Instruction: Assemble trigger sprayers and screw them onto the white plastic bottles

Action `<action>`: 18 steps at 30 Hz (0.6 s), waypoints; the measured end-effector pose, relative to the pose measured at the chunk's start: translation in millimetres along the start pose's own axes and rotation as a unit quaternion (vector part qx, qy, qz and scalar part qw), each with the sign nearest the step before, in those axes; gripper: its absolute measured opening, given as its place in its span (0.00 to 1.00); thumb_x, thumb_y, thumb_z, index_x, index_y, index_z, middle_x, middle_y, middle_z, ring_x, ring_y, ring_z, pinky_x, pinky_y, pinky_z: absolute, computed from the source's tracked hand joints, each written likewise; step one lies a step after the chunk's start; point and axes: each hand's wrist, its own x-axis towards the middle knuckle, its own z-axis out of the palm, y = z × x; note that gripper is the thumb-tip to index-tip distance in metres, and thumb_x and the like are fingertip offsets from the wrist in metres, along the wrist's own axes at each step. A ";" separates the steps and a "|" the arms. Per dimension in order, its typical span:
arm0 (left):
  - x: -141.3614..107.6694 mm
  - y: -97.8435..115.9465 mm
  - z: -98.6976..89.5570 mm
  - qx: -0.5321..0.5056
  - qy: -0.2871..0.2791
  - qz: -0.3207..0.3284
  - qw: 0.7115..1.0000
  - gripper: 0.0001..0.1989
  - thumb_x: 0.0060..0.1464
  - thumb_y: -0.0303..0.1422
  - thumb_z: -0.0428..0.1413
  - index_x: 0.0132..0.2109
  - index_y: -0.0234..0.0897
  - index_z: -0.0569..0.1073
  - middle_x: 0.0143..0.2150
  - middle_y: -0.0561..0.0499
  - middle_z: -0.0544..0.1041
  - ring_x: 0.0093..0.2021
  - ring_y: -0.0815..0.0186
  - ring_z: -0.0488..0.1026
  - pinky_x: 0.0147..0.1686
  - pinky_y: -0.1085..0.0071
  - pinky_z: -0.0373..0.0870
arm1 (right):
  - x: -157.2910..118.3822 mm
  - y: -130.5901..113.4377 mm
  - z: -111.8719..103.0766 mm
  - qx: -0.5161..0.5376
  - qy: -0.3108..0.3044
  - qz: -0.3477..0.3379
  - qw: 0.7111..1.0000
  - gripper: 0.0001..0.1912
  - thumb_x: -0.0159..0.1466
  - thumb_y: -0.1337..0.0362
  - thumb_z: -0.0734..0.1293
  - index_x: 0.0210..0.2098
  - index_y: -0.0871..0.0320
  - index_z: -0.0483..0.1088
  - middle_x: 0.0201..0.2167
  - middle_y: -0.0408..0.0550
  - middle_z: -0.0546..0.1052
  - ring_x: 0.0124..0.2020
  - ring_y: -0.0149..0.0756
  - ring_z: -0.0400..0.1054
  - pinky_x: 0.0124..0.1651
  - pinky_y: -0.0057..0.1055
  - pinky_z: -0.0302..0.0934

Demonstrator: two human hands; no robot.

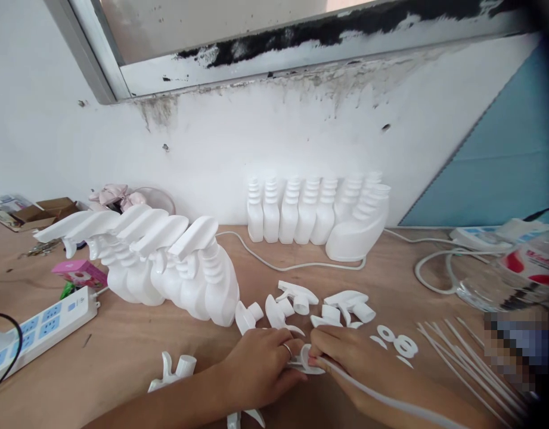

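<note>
My left hand [260, 360], a ring on one finger, is closed around a white trigger sprayer head [313, 368], mostly hidden under the fingers. My right hand [346, 354] pinches a thin white dip tube [390, 405] close to its end, right at the round collar of that head. Whether the tube's tip sits inside the collar I cannot tell. Just beyond my hands lie several loose trigger heads [301, 295]. Another trigger head [178, 369] lies by my left forearm, and one more is partly seen below my left hand.
Assembled spray bottles [220, 286] stand at the left; open-necked white bottles [294, 220] stand by the wall. Several white washers [403, 344] and loose tubes [471, 363] lie right. A power strip [46, 333], pink box [80, 273], white cable [274, 265] and clear plastic bottle [524, 268] are around.
</note>
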 end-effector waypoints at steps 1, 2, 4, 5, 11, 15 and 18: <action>0.2 0.1 -0.1 0.000 0.000 -0.001 1.000 0.15 0.61 0.42 0.49 0.51 0.40 0.67 0.48 0.49 0.73 0.45 0.60 0.72 0.43 0.67 0.68 | -0.2 0.9 1.4 0.004 0.005 0.002 1.000 0.10 0.62 0.69 0.55 0.29 0.52 0.64 0.29 0.48 0.75 0.31 0.41 0.70 0.32 0.36 0.62; 0.3 0.2 0.0 0.001 -0.001 -0.001 1.000 0.15 0.61 0.42 0.49 0.50 0.40 0.67 0.47 0.49 0.73 0.45 0.60 0.72 0.43 0.68 0.68 | -0.3 1.6 2.6 0.006 0.007 0.007 1.000 0.09 0.62 0.69 0.55 0.29 0.51 0.64 0.29 0.48 0.74 0.31 0.42 0.70 0.32 0.37 0.63; 0.7 0.1 0.7 0.008 0.000 -0.001 1.000 0.15 0.60 0.42 0.49 0.50 0.40 0.67 0.47 0.49 0.73 0.44 0.60 0.73 0.42 0.68 0.69 | -0.4 2.8 4.5 0.008 0.005 0.011 1.000 0.09 0.61 0.68 0.56 0.30 0.51 0.65 0.30 0.48 0.74 0.32 0.43 0.70 0.32 0.37 0.63; 0.9 0.1 1.1 0.011 0.000 -0.002 1.000 0.15 0.60 0.42 0.50 0.49 0.40 0.67 0.46 0.49 0.74 0.43 0.60 0.73 0.42 0.68 0.69 | -0.4 3.1 5.2 0.007 0.006 0.013 1.000 0.09 0.61 0.68 0.56 0.30 0.51 0.65 0.30 0.48 0.74 0.33 0.44 0.70 0.32 0.38 0.63; 0.6 -0.9 2.9 0.011 0.010 0.005 1.000 0.14 0.60 0.41 0.49 0.50 0.41 0.66 0.47 0.50 0.73 0.44 0.60 0.73 0.42 0.67 0.69 | 0.5 2.0 4.2 0.004 -0.009 0.026 1.000 0.09 0.64 0.67 0.56 0.30 0.53 0.65 0.30 0.47 0.74 0.32 0.40 0.70 0.34 0.35 0.62; -0.1 -1.2 3.1 -0.004 0.007 0.003 1.000 0.15 0.60 0.41 0.49 0.51 0.40 0.66 0.48 0.50 0.73 0.45 0.60 0.73 0.45 0.67 0.69 | 3.9 0.1 2.5 -0.003 0.002 0.039 0.999 0.10 0.65 0.67 0.58 0.27 0.57 0.65 0.27 0.44 0.74 0.29 0.35 0.68 0.32 0.29 0.59; -0.6 -0.9 2.3 -0.014 0.004 -0.004 1.000 0.16 0.60 0.41 0.49 0.52 0.40 0.66 0.48 0.49 0.74 0.46 0.59 0.72 0.46 0.65 0.69 | 6.6 0.0 1.0 0.017 0.008 0.042 0.999 0.11 0.66 0.65 0.58 0.29 0.56 0.68 0.28 0.45 0.75 0.31 0.35 0.69 0.34 0.30 0.61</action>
